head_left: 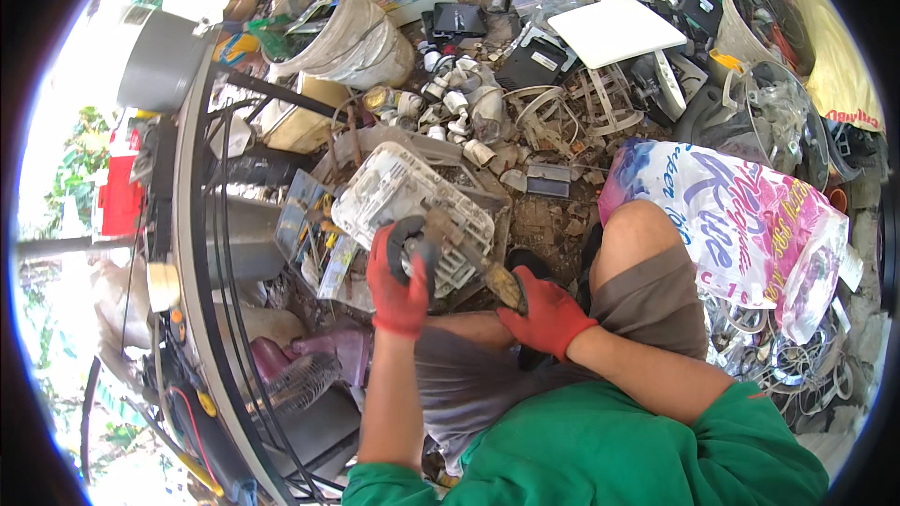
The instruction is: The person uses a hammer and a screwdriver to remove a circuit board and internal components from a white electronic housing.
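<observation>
Gripping a dark round part (410,245) at the near edge of a white plastic grille housing (412,206), the left hand (398,286) in its red glove is curled tight around this part, fingers wrapped over it. The right hand (547,317), gloved in red too, is closed around the yellowish handle of a tool (502,283), whose working end is pointed toward the housing; the tip itself cannot be made out clearly. The housing is held tilted, just in front of the knees, with its near side touched by both hands.

As a judgement, a step of taking apart is in hand: the round part seems to be being pried or loosened from the housing. For the next move, a firm hold by the left hand and a careful, steady push of the tool into the joint would be needed, so that the plastic is not cracked and the tool does not slip toward the glove.

The work is done on bare dirt ground, outdoors, in strong daylight. Scrap is spread everywhere: a dirty white bucket (352,33) far left, a white flat panel (616,28) far right, a printed pink and white sack (741,220) at the right near the knee (637,225), and a grey metal frame with black cables (211,225) at the left.
</observation>
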`<state>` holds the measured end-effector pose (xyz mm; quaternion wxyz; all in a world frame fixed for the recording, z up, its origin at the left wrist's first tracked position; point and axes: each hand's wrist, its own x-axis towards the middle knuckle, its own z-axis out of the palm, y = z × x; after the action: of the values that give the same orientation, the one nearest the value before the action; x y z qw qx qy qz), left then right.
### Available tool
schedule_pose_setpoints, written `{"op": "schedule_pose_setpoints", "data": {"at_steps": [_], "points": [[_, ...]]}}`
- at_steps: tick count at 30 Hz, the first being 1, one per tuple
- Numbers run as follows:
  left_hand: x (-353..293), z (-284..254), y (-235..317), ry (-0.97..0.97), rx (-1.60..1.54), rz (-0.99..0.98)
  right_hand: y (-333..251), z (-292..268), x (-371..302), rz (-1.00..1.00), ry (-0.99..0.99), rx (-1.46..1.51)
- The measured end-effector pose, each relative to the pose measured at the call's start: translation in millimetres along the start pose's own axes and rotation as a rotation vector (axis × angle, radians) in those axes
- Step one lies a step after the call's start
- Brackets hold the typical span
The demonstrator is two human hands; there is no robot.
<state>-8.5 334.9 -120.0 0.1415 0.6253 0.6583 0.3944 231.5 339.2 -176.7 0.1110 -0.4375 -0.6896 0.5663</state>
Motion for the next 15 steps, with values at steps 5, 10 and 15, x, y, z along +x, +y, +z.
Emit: {"op": "schedule_pose_setpoints", "data": {"at_steps": [5,10,15], "points": [[2,23,-32,0.239,0.003,0.115,1,10,-11,0.017,0.159,0.142],[11,32,-24,0.296,-0.25,-0.272,2,-10,-23,-0.013,0.291,0.179],[28,22,-22,0.468,-0.559,-0.214,3,-21,-11,0.021,0.373,0.071]]}}
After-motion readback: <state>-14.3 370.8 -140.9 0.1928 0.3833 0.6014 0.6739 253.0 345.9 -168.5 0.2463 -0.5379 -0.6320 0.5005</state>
